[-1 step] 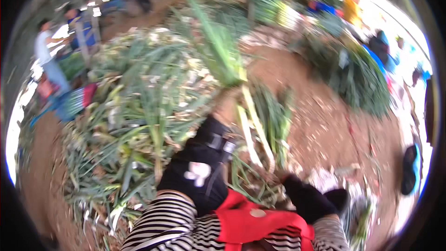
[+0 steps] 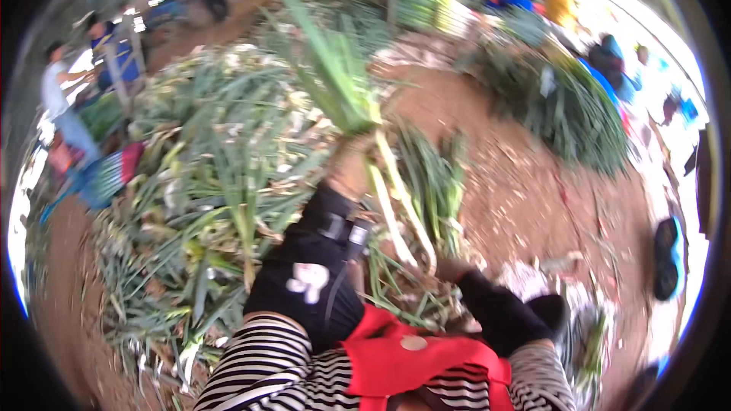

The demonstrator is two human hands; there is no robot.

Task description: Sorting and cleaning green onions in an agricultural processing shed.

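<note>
The left hand (image 2: 349, 164) is closed around leeks (image 2: 336, 93), where green leaves meet pale shanks; its fingers are mostly hidden. The leaves fan up and away, while two shanks slant down toward the right hand (image 2: 455, 268). That one sits at the root ends, too blurred to tell whether it grips them. Black sleeves (image 2: 313, 259) cover both forearms. A leafy heap (image 2: 179, 205) spreads to the left, brown ground (image 2: 510, 190) to the right; background people (image 2: 61, 95) are smeared.

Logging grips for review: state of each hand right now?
Left hand: closed, holding leeks.
Right hand: near the leeks' lower ends; open or closed cannot be told.
</note>
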